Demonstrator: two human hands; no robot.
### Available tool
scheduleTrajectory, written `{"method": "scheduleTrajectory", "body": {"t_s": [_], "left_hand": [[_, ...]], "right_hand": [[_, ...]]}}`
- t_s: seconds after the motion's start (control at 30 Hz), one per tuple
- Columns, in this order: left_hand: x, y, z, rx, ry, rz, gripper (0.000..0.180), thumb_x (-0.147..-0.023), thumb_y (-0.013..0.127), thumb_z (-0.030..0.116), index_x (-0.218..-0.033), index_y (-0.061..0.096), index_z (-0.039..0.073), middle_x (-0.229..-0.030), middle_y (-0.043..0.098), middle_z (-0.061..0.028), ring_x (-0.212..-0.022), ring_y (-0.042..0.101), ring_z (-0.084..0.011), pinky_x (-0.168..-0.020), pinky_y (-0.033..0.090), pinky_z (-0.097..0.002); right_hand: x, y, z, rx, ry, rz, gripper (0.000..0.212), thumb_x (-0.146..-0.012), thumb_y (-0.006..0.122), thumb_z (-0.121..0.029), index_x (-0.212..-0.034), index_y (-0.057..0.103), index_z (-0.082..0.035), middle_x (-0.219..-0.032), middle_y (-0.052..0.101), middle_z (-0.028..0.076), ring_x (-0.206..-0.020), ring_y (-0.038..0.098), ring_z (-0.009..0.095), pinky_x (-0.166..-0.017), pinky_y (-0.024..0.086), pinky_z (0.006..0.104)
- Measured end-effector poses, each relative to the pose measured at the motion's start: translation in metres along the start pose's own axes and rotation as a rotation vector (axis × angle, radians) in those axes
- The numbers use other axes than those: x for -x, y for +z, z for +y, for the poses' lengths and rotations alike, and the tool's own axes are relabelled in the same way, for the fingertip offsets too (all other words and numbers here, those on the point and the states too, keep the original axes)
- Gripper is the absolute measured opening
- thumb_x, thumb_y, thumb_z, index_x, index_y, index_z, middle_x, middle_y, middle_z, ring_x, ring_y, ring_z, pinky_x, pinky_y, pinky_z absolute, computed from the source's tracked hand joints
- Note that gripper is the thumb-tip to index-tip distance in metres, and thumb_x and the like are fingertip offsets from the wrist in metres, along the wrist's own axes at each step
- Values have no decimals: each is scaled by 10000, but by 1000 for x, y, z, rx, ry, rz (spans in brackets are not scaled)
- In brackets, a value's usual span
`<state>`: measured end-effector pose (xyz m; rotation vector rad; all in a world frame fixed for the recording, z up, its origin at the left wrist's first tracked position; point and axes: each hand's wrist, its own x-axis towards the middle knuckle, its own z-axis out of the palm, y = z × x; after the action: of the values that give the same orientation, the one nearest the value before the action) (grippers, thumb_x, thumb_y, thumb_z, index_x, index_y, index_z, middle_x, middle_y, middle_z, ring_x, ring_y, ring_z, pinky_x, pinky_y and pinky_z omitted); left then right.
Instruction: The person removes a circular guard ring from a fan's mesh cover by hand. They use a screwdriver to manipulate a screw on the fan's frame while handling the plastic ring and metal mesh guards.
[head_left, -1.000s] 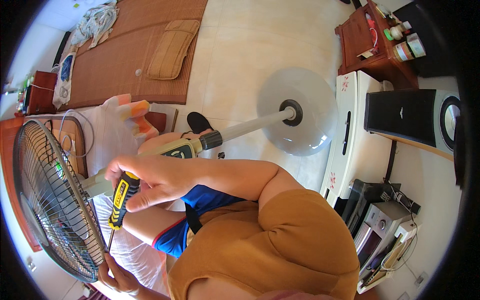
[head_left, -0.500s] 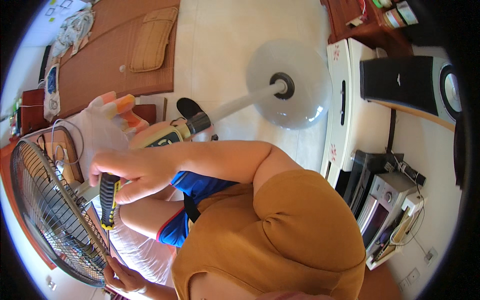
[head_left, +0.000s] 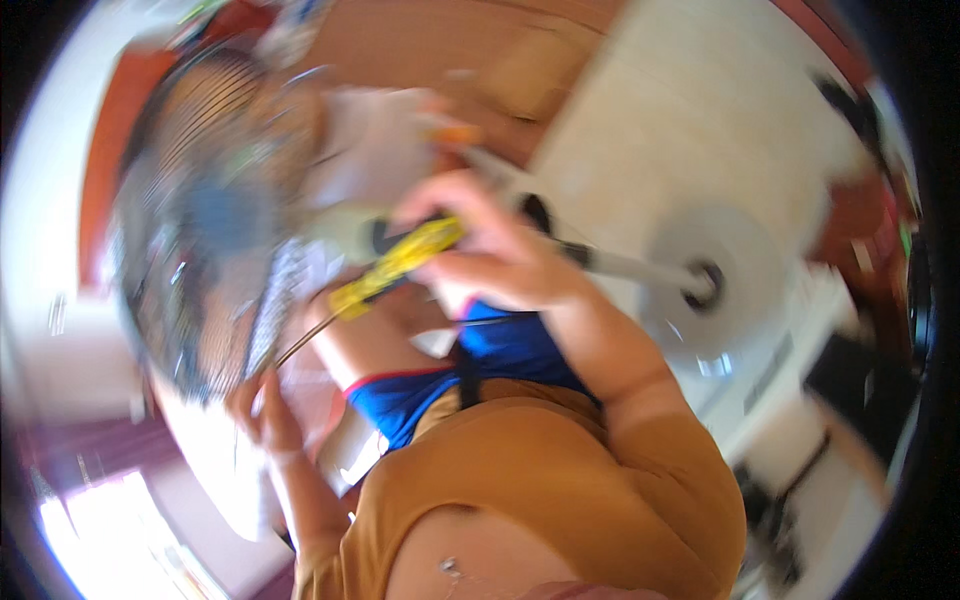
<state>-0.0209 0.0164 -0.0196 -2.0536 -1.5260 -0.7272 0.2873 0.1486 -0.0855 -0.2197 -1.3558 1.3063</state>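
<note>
My right hand [head_left: 490, 240] is closed around the handle of a yellow and black screwdriver [head_left: 395, 265]. Its thin metal shaft slants down to the lower edge of a standing fan's round wire grille [head_left: 200, 230]. There, my left hand [head_left: 268, 415] pinches the grille's rim with its fingertips, close to the screwdriver's tip. Motion blur hides whether the tip sits in a screw. Behind my right hand, the fan's pale pole [head_left: 640, 263] leads to a round grey base [head_left: 715, 285] on the floor.
A brown mat [head_left: 430, 40] lies at the far side, with a tan cushion [head_left: 540, 75] on it. White cloth with orange patches [head_left: 385, 140] is beyond the fan. A white cabinet [head_left: 800, 310] and a black speaker [head_left: 865, 395] stand at the right.
The view has swung, so the fan and both hands appear farther right. The screwdriver has gone from nearly upright to a slant, its handle now farther from the grille.
</note>
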Motion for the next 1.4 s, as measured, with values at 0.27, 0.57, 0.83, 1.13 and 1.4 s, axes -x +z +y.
{"method": "scheduleTrajectory", "body": {"t_s": [0.27, 0.57, 0.83, 1.13, 1.4], "left_hand": [[-19, 10, 38, -34, -312, 450, 603, -505, 859, 274, -854, 410, 72, -749, 409, -45, -664, 401, -190, -598, 354, -293], [1, 36, 63, 573, -927, 556, 525, -581, 815, 79, -830, 354, 81, -720, 348, 19, -628, 338, -90, -584, 342, -208], [-13, 17, 76, 1525, -1081, 536, 210, -773, 641, -19, -911, 489, 24, -826, 606, -76, -731, 584, -119, -566, 447, -199], [-19, -1, 71, 1867, -1320, 445, 151, -821, 622, 85, -902, 532, -5, -833, 613, -96, -755, 619, -182, -632, 523, -272], [-22, 0, 66, 1865, -1378, 316, 172, -830, 623, 134, -876, 553, -16, -841, 626, -118, -750, 636, -211, -641, 535, -298]], "right_hand": [[-1, 16, -22, -131, 154, 126, 368, -832, 563, -104, -1127, 371, 0, -1063, 471, 157, -837, 530, 159, -733, 470, 272], [5, 17, -22, -33, 140, 77, 369, -833, 554, -142, -1132, 381, -10, -1074, 467, 176, -848, 530, 200, -668, 490, 302], [0, 20, -23, 32, 126, 64, 381, -849, 553, -201, -1145, 386, -28, -1091, 471, 166, -834, 528, 203, -651, 462, 305], [-1, 20, -27, 156, 90, 100, 391, -841, 575, -220, -1117, 398, -8, -1030, 488, 153, -805, 542, 202, -624, 469, 293], [3, -18, -25, 289, 315, 78, 472, -828, 608, -305, -1132, 398, -12, -969, 493, 108, -762, 548, 178, -587, 469, 274]]}}
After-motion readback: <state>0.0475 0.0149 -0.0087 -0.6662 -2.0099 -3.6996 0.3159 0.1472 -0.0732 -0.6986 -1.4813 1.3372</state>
